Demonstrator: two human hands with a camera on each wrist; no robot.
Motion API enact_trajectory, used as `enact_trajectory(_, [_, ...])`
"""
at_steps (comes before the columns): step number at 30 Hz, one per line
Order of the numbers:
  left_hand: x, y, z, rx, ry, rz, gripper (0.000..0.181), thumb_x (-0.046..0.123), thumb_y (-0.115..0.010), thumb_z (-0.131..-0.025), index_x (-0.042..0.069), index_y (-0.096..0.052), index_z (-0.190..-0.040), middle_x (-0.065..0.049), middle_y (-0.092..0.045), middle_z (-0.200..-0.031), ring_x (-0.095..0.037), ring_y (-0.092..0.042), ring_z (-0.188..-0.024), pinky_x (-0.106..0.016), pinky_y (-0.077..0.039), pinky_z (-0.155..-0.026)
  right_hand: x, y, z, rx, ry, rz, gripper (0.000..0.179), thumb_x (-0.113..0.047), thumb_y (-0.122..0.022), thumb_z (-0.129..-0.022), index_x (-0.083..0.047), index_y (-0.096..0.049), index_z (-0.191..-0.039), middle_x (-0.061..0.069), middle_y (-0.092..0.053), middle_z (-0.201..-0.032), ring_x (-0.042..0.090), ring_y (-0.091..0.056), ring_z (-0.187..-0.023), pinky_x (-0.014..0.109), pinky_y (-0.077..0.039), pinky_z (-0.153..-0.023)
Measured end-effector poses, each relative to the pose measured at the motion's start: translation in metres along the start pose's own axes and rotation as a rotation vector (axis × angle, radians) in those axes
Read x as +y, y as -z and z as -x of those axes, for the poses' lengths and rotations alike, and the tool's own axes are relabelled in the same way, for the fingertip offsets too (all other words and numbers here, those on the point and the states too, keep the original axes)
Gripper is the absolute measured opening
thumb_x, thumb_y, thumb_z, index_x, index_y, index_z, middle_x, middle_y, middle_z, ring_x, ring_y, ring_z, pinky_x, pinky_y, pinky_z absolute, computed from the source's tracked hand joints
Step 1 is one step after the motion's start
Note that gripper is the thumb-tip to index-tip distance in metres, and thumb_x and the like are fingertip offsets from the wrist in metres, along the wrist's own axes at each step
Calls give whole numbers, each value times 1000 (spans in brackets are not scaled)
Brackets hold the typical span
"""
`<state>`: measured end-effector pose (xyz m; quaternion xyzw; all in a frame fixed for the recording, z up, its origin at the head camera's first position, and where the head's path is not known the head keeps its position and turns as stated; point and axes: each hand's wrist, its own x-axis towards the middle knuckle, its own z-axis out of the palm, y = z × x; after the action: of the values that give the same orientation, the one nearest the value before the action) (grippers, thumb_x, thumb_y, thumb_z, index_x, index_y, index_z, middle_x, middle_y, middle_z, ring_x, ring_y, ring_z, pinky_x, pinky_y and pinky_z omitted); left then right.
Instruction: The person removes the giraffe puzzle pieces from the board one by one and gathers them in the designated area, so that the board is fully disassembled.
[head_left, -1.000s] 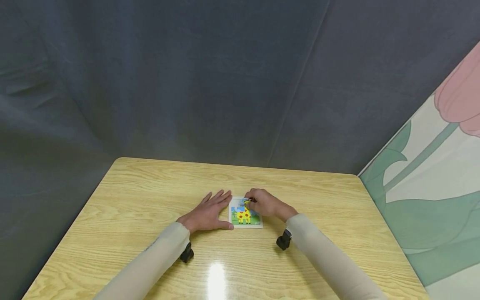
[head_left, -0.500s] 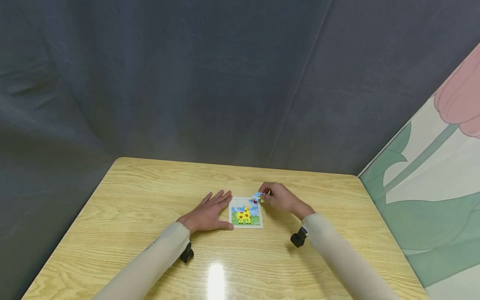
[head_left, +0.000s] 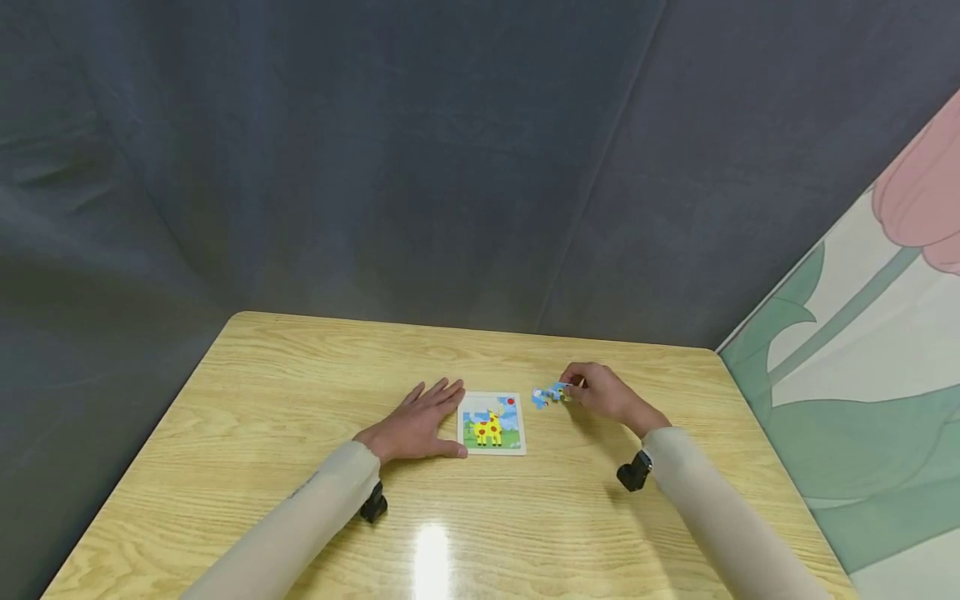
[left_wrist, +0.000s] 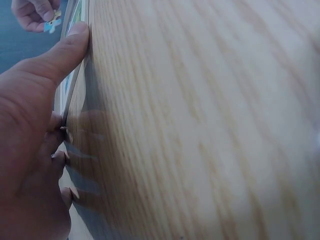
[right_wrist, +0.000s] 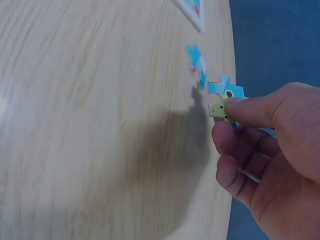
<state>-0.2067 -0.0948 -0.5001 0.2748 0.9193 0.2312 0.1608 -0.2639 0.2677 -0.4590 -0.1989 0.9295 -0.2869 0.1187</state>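
Observation:
A square giraffe puzzle board (head_left: 491,452) with a white frame lies on the table. My left hand (head_left: 420,427) rests flat beside it, fingers spread, fingertips and thumb at the frame's left side. To the right of the board, my right hand (head_left: 606,395) pinches a puzzle piece (right_wrist: 231,92) between thumb and fingers. That piece is blue with a yellow animal face and dark eyes. Between it and the board a loose blue puzzle piece (right_wrist: 197,61) with a touch of red lies on the wood. The board's upper part shows a pale bare strip and a red dot.
The wooden table (head_left: 315,358) stretches out on all sides of the board. A dark curtain (head_left: 420,167) hangs behind its far edge. On the right stands a flower-patterned cloth (head_left: 862,400).
My right hand has moved right from over the board's top, carrying the yellow-and-blue puzzle piece. A loose piece now shows on the table right of the board. My left hand has stayed put.

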Motion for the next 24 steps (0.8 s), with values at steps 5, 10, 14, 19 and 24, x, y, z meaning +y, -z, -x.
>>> enact_trajectory(5, [-1,0,0,5,1,1,103,62,-71,-96,13,-21,-172,-1,-11,-182,-27,-4,-171,-58,-3,-138,13,-2,2,-8,-12,11,11,-4,-62,-105,-2,-73,-104,13,-72,-93,12,-57,-74,25,-49,-63])
enact_trajectory(10, [-1,-1,-1,11,-7,2,102,61,-72,-96,12,-23,-172,-3,-13,-182,-28,-6,-171,-59,-4,-138,22,-7,-1,0,-32,10,11,-4,-64,-104,-2,-75,-105,11,-73,-92,13,-57,-77,25,-48,-64])
enact_trajectory(14, [-1,-2,-2,13,-3,0,103,62,-71,-96,12,-23,-172,-2,-13,-182,-28,-6,-171,-58,-4,-138,23,-9,-2,13,-51,9,12,-3,-65,-103,-2,-77,-105,11,-73,-95,14,-57,-78,25,-48,-65])
enact_trajectory(19, [0,-2,-2,13,-2,5,103,62,-72,-96,12,-23,-172,-2,-13,-182,-28,-6,-171,-59,-4,-138,22,-10,-3,35,-51,15,10,-2,-67,-102,-1,-77,-105,12,-72,-96,15,-58,-80,25,-48,-67])
enact_trajectory(24, [-1,-1,-1,8,-2,-1,103,62,-71,-96,13,-22,-172,-1,-12,-182,-27,-5,-171,-58,-3,-138,24,-14,-3,58,-52,35,8,-1,-69,-100,-2,-76,-103,13,-70,-98,17,-60,-84,26,-49,-69])
